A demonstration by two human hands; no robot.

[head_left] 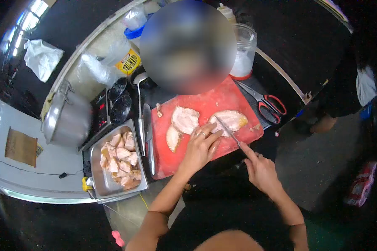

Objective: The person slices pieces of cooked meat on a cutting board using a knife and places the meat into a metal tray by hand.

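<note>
A piece of pale cooked meat (238,120) with a yellowish edge lies on the red cutting board (234,94). The fingertips of my left hand (201,148) press on its near left side, holding it against the board. In my right hand (260,169) is a knife (228,131), its blade angled across the meat and its handle mostly hidden by my fingers. Left of this piece are a round slab of the same meat (184,119) and a narrower slice (173,139). Small scraps (158,110) sit near the board's far left corner.
A metal tray (143,178) of meat chunks stands left, with a second knife (150,142) and a ladle (140,108) between it and the board. Red-handled scissors (267,102) lie right. Behind are a pot (69,117), an induction cooker (101,109) and a jar (244,50).
</note>
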